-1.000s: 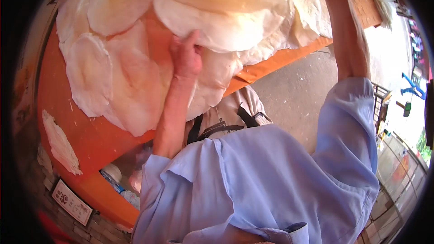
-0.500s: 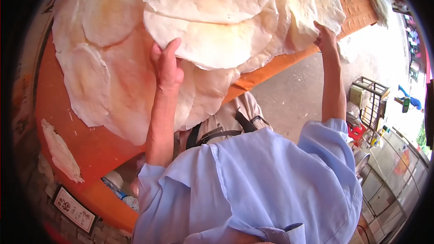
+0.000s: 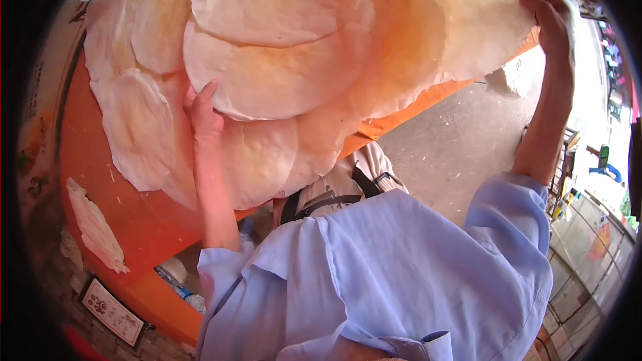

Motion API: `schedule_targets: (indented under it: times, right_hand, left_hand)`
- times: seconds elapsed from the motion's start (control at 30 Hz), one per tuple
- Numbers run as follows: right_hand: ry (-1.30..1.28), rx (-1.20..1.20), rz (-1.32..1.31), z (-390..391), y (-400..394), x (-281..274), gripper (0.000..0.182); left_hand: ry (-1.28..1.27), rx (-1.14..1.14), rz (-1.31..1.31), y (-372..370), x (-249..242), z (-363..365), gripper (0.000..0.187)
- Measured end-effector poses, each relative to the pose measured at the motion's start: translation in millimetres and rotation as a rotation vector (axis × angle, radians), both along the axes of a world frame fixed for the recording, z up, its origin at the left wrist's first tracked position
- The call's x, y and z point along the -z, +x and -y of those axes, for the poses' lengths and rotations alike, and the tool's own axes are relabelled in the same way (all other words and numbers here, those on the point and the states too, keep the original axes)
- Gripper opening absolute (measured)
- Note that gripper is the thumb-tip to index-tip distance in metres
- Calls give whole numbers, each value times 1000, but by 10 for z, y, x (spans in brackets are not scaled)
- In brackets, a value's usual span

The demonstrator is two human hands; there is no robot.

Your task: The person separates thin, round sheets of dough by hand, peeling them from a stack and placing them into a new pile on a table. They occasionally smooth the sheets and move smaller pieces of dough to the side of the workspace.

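Note:
Thin, cream-white, rounded sheets with yellowish patches overlap across the orange table. My left hand [image 3: 204,115] is at the near left edge of an upper pale sheet [image 3: 274,83], thumb up and fingers closed at that edge. Farther out to the right, my right hand [image 3: 550,17] has its bent fingers closed at the right end of a wide, see-through pale sheet [image 3: 468,23]. This sheet stretches leftward over the pile, with orange showing through it. Another pale sheet [image 3: 137,130] lies at the left of the pile.
The orange tabletop [image 3: 147,224] shows at the near left, with a narrow crumpled whitish piece [image 3: 97,227] on it. A framed sign [image 3: 112,311] stands below. To the right are the grey floor [image 3: 435,154], a whitish bundle [image 3: 516,80] and a metal rack [image 3: 565,160].
My right hand has moved outward and up to the right, drawing the sheet wide over the pile. My left hand has shifted left and slightly down along with the upper sheet's edge.

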State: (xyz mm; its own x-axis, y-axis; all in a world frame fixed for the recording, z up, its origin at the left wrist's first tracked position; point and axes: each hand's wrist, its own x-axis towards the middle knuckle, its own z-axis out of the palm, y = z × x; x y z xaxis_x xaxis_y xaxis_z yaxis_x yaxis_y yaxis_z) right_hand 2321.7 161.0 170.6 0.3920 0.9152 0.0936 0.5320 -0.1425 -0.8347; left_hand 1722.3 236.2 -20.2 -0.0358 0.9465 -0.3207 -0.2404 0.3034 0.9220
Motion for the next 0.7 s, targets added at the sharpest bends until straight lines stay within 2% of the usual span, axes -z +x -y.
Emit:
schedule_targets:
  times: [0.03, 0.07, 0.13, 0.2, 0.27, 0.3, 0.4, 0.5, 0.53, 0.6, 0.7]
  right_hand:
    - [-17, -34, 53, -127, -27, -106, 30]
    - [-92, -56, 96, -195, -580, -411, 29]
    - [38, -24, -71, -502, 344, -48, 16]
    - [26, -25, -68, -576, 328, -157, 16]
    - [-143, -62, 97, -420, -641, -609, 28]
    - [-110, -49, 158, -437, -408, -611, 29]
    - [-134, -108, 244, -465, 87, -841, 34]
    - [50, -49, 460, -490, 329, -1061, 38]
    - [-32, 37, 588, -524, 529, -1224, 39]
    - [-42, 64, 637, -583, 413, -1403, 39]
    - [-21, 18, 595, -676, 80, -1464, 40]
  left_hand:
    - [0, 19, 7, -47, 30, -5, 50]
    - [-1, 39, 14, -79, 42, -7, 49]
    - [-11, 45, 7, -93, 8, 16, 48]
    - [-28, 15, -17, -39, -81, 67, 45]
    - [-34, 36, 1, -65, -205, 172, 44]
    - [-45, 50, 5, -80, -224, 243, 44]
    - [207, 117, -91, -54, -135, 363, 48]
    - [218, 106, -97, 0, -154, 373, 52]
    - [160, 72, -115, 10, -190, 403, 53]
    - [47, 0, -153, 15, -310, 490, 55]
    - [46, 22, -423, 86, -477, 652, 60]
